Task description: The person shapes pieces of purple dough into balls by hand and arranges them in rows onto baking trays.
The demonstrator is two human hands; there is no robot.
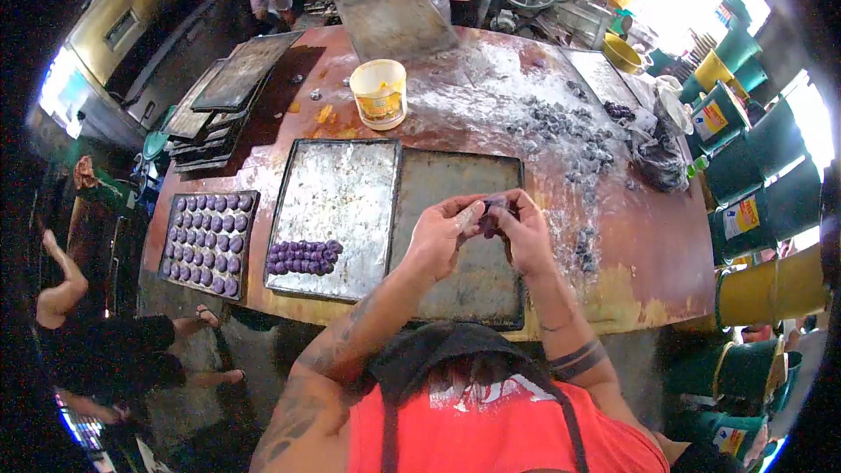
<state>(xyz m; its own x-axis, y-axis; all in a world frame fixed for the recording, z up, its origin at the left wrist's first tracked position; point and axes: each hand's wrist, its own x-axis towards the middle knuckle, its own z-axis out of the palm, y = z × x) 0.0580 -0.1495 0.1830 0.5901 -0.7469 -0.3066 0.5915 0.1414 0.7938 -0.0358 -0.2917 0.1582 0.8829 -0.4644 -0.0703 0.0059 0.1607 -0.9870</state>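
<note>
A small piece of purple dough (491, 219) is pinched between the fingers of both hands, partly hidden by them. My left hand (442, 232) grips it from the left, with white flour on the fingers. From the other side my right hand (528, 235) closes on the same piece, thumb on top. Both hands are over a bare dark baking tray (455, 276). To its left lies a floured tray (337, 184), with rows of purple dough balls (304, 257) packed together near its front edge.
A smaller tray of flattened purple rounds (207, 243) sits far left, near stacked trays (232, 88). A white tub (379, 96) stands mid-table. Floury purple pieces (569, 127) lie scattered at right. Across the table, a person holds a tray (399, 22). Green bins (745, 219) line the right.
</note>
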